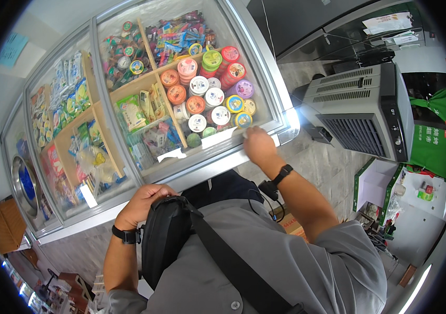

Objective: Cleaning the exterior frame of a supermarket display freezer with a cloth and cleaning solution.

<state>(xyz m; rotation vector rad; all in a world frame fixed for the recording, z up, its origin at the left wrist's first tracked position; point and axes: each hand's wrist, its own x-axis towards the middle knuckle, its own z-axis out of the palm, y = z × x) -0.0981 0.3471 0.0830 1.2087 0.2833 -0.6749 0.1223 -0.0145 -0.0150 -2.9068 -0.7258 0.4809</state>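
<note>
A chest freezer with sliding glass lids stands in front of me. My right hand rests at its front rim near the right corner, fingers curled down. A small whitish spot shows at the fingertips, too small to identify. Beneath the glass, round ice cream tubs in white, orange, red, purple and yellow stand stacked close to that hand. My left hand is bent at the top of a black sling bag on my chest, close to the freezer's front edge. Its fingertips are partly hidden, so its grip is unclear.
Wooden dividers part the packaged ice creams inside the freezer. A steel bowl sits on the left end of the glass. To the right stand a grey air cooler, a green bag and a white shelf unit.
</note>
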